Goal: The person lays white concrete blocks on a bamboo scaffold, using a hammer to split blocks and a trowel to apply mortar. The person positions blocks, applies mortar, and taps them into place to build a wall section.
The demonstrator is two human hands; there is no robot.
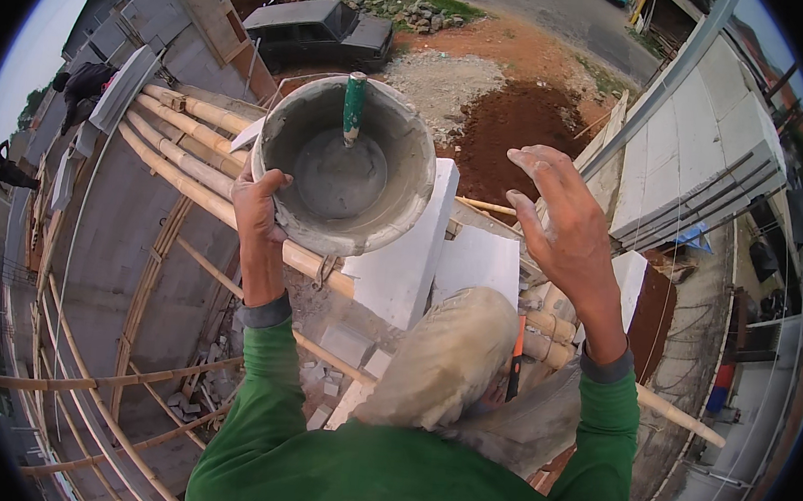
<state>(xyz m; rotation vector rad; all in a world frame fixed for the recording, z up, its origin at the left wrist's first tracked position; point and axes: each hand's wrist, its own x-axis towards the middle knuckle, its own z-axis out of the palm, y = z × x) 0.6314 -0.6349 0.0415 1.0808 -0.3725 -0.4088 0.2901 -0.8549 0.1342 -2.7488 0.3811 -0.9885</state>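
My left hand (259,201) grips the near left wall of a mortar-caked bucket (407,195), fingers outside and thumb at the rim. The bucket is tipped so its inside shows, with wet grey mortar (331,190) on the bottom. A tool with a green handle (353,107), its working end hidden, stands in it against the far wall. My right hand (564,215) is raised to the right of the bucket, touching nothing, its dusty fingers apart and slightly curled. White lightweight blocks (411,251) lie below and beside the bucket, near my bent knee (460,348).
Bamboo poles (188,175) run along the left, with a bamboo frame (103,383) below them. An orange-and-black handled tool (516,361) rests beside my knee. Two other people (87,93) are at the far left. A dark car (319,35) stands on the ground beyond.
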